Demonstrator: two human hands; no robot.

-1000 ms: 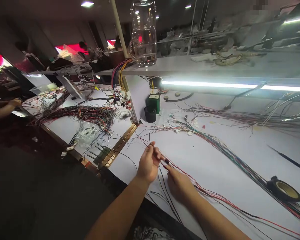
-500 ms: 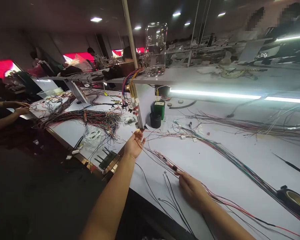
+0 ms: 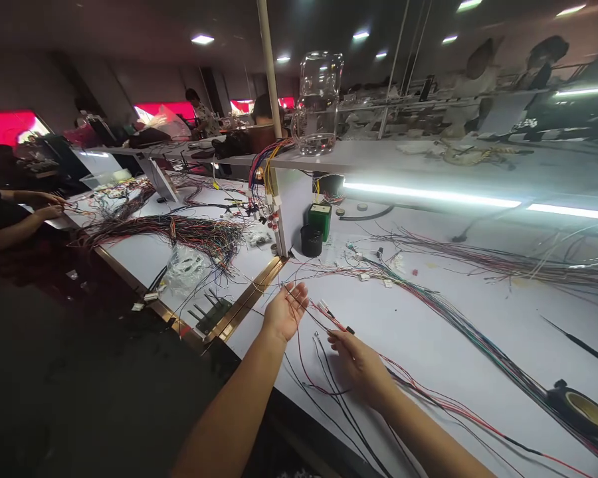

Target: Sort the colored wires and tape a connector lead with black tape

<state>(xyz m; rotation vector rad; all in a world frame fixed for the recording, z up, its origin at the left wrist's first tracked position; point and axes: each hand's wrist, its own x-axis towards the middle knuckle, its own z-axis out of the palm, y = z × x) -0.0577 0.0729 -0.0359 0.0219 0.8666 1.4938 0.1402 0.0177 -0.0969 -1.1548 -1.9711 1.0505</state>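
My left hand (image 3: 285, 315) is turned palm up over the white bench (image 3: 259, 325), its fingers loosely curled around thin red and dark wires (image 3: 299, 345). One red wire loops down from it toward the bench front. My right hand (image 3: 357, 364) is lower and to the right, its fingertips pinched on a dark wire that runs up toward the left hand. Just beyond the right fingertips lie red wires with a small black sleeve (image 3: 349, 330) and a white connector (image 3: 323, 305). Black wires with metal terminals (image 3: 317, 335) lie between the hands.
A teal, red and black wire bundle (image 3: 458, 318) crosses the bench beside black tape (image 3: 585, 408) and a pointed tool (image 3: 583, 342). A black cup (image 3: 311, 241) and green box (image 3: 319, 222) stand behind. A glass jar (image 3: 319, 106) sits on the shelf. At left, another person's hands (image 3: 50, 206) handle wires.
My left hand has drawn back from the divider toward me, and the red wire now hangs in a loop. My right hand has shifted left, away from the black sleeve.
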